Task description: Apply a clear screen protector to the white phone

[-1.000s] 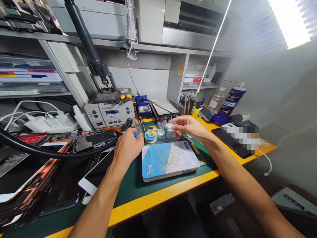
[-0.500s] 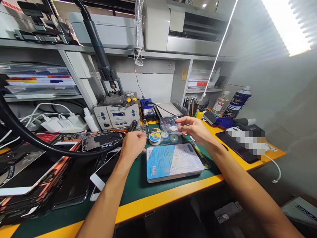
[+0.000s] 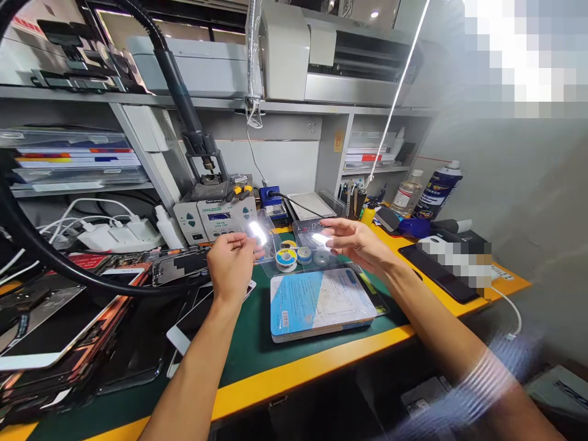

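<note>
My left hand (image 3: 233,264) is closed, its thumb and fingers pinching the edge of a clear plastic sheet (image 3: 270,260) that carries a bright glare. My right hand (image 3: 361,245) pinches another clear sheet with dark printed marks (image 3: 305,229), also glaring in the light. Between and beneath the two sheets stand small round spools, among them a blue-and-yellow labelled one (image 3: 286,260) and a blue-and-white one (image 3: 304,255). In front of both hands a thick blue-and-white book-like block (image 3: 324,300) lies on the green mat (image 3: 255,358).
Several dismantled phones and screens (image 3: 59,315) are piled at the left. A hot-air station (image 3: 215,217) stands behind my left hand, and a black hose (image 3: 98,278) arches across the left side. Bottle (image 3: 407,193) and spray can (image 3: 436,193) stand at the back right.
My left hand has moved left, away from the right one, with a glinting clear sheet now visible at its fingers. My right hand has stayed nearly in place.
</note>
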A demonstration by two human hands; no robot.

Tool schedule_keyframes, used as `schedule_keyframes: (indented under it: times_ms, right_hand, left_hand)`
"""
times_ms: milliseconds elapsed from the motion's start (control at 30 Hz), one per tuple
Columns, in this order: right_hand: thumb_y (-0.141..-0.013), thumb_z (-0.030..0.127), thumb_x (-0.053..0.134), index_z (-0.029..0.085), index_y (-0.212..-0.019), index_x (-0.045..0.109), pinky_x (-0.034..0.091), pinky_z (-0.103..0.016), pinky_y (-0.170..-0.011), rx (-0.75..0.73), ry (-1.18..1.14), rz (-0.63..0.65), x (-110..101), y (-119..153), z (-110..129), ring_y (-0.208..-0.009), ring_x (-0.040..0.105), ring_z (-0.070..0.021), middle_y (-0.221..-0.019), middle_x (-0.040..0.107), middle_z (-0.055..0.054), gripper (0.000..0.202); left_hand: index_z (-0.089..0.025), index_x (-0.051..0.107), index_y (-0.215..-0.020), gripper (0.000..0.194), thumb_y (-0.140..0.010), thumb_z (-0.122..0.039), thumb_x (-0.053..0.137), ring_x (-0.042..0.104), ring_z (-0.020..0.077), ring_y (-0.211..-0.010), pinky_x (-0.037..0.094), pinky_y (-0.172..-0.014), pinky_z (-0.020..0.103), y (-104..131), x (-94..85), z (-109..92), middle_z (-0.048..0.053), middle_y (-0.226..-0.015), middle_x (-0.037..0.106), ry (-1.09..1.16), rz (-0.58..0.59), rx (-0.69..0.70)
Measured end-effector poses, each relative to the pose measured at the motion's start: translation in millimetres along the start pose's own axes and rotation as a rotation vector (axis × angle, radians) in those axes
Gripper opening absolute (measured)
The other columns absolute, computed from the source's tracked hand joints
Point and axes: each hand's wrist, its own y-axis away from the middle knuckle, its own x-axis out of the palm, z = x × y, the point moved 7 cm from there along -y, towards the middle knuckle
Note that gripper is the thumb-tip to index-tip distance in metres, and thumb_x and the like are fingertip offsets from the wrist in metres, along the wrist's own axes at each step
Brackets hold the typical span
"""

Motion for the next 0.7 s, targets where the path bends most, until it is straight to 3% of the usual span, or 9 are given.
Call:
schedule_keyframes:
  times_ms: [100, 233, 367, 433, 567, 700]
  right_hand:
    - [-0.056, 0.005, 0.083, 0.023, -0.119, 0.071, 0.051, -0.024, -0.056, -0.046, 0.004, -0.020, -1.8, 1.2, 1.4, -0.067, 0.063, -0.0123, -0.093, 0.072, -0.002, 0.066]
    - [-0.058, 0.006, 0.084, 0.025, -0.131, 0.063, 0.053, -0.026, -0.053, -0.129, 0.033, -0.070, -4.2, 0.5, 4.0, -0.065, 0.063, -0.0138, -0.092, 0.074, -0.001, 0.078]
    - [-0.059, 0.011, 0.088, 0.021, -0.114, 0.071, 0.054, -0.027, -0.054, -0.108, -0.029, -0.020, 6.0, 1.3, -0.3, -0.068, 0.065, -0.0146, -0.091, 0.074, -0.003, 0.058]
    - [-0.059, 0.013, 0.090, 0.020, -0.108, 0.074, 0.055, -0.026, -0.055, -0.091, -0.069, 0.021, 13.1, 3.2, -2.3, -0.070, 0.065, -0.0144, -0.093, 0.074, -0.003, 0.051]
    - [-0.062, 0.015, 0.091, 0.021, -0.108, 0.075, 0.057, -0.027, -0.056, -0.101, -0.117, 0.055, 20.3, 7.1, -2.8, -0.073, 0.066, -0.0146, -0.099, 0.074, -0.004, 0.050]
    - [-0.063, 0.016, 0.091, 0.021, -0.108, 0.076, 0.058, -0.027, -0.057, -0.101, -0.121, 0.058, 20.6, 7.5, -4.3, -0.075, 0.067, -0.0152, -0.101, 0.074, -0.005, 0.048]
  left_hand:
    - [-0.014, 0.062, -0.110, 0.046, -0.068, -0.028, 0.075, 0.073, 0.0187, -0.076, 0.065, -0.072, 0.036, 5.1, 3.0, -13.5, 0.002, -0.086, 0.067, 0.148, 0.038, -0.014]
    - [-0.012, 0.069, -0.100, 0.039, -0.067, -0.033, 0.075, 0.066, 0.0157, -0.069, 0.064, -0.064, 0.033, 14.2, 10.5, -23.7, 0.002, -0.080, 0.064, 0.239, 0.129, -0.075]
    - [-0.010, 0.073, -0.096, 0.038, -0.069, -0.036, 0.079, 0.065, 0.0164, -0.064, 0.062, -0.059, 0.033, 28.4, 30.0, -20.5, 0.003, -0.074, 0.065, 0.204, 0.282, -0.134]
    - [-0.010, 0.073, -0.095, 0.039, -0.069, -0.038, 0.081, 0.064, 0.0168, -0.062, 0.060, -0.052, 0.030, 34.1, 36.6, -17.7, 0.004, -0.071, 0.066, 0.151, 0.303, -0.132]
    - [-0.012, 0.072, -0.093, 0.035, -0.071, -0.038, 0.081, 0.062, 0.0151, -0.059, 0.051, -0.041, 0.022, 38.5, 39.6, -17.0, 0.004, -0.072, 0.067, 0.084, 0.295, -0.111]
    - [-0.013, 0.068, -0.090, 0.034, -0.071, -0.039, 0.081, 0.059, 0.0143, -0.056, 0.047, -0.039, 0.021, 42.1, 42.7, -19.0, 0.001, -0.066, 0.065, 0.098, 0.381, -0.156]
